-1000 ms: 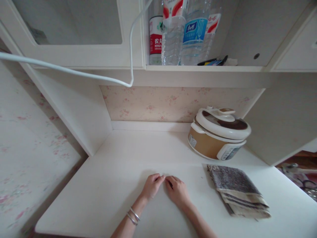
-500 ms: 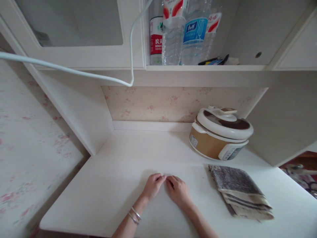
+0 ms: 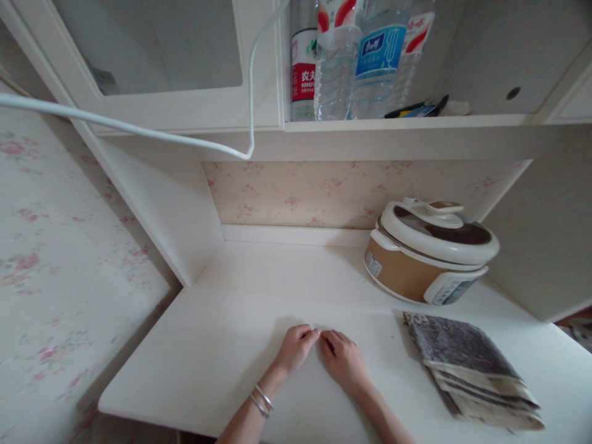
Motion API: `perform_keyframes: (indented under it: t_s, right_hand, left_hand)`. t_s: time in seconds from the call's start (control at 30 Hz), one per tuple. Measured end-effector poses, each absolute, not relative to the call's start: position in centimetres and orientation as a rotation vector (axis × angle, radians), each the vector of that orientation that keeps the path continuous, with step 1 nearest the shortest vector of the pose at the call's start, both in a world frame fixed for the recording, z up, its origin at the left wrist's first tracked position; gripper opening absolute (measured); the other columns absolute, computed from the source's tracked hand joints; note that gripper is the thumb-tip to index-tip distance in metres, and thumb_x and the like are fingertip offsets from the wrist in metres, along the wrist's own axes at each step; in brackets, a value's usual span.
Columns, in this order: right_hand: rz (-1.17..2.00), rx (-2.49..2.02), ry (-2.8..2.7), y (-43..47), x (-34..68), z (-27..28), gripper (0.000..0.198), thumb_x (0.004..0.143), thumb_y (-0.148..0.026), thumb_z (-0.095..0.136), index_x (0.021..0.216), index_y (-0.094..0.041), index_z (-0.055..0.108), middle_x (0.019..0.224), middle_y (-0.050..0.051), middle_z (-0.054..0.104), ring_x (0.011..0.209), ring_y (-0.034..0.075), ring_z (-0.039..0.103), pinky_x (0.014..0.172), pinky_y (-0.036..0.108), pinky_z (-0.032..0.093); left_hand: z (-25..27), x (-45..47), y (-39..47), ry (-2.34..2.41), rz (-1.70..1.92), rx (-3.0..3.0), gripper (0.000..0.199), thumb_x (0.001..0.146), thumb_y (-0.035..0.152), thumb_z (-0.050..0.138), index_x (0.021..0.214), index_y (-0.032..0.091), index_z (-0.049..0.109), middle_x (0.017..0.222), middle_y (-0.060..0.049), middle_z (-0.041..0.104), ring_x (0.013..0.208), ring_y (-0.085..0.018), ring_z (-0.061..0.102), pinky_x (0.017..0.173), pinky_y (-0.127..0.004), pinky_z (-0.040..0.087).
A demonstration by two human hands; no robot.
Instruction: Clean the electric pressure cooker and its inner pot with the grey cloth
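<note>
My left hand rests on the white tabletop with its fingers curled in. Two silver bangles circle that wrist. Beside it, my right hand lies knuckles up, its fingers also curled. The two hands nearly meet at the thumb and fingertips, and nothing shows in either. To the right of my right hand lies a folded cloth, dark grey with beige striped edges.
A white and tan electric cooker stands at the back right. Overhead, a cabinet shelf holds several plastic bottles. A white cable hangs across the upper left, and flowered wallpaper covers the left wall.
The whole view has shifted slightly, so the cooker, cloth and hands appear farther right. Both hands keep the same pose on the tabletop.
</note>
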State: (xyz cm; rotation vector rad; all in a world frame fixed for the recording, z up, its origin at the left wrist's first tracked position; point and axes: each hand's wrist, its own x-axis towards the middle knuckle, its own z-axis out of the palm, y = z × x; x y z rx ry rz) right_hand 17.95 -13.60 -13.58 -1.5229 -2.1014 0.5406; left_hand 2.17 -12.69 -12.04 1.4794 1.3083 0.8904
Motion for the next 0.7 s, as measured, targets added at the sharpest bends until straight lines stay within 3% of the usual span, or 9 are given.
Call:
perform_keyframes:
  t_s: [0.7]
  right_hand:
    - [0.558, -1.543, -2.095, -13.6, 17.85, -13.42, 0.032, 0.095, -0.027, 0.037, 0.099, -0.021, 0.068, 0.092, 0.007, 0.069, 0.088, 0.018, 0.064, 0.079, 0.026, 0.044]
  left_hand:
    - [-12.47, 2.05, -12.65, 1.3, 0.899, 1.447, 0.046, 0.085, 0.054, 0.049, 0.057, 0.02, 0.034, 0.055, 0.008, 0.025, 0.056, -0.01, 0.027, 0.053, -0.026, 0.022]
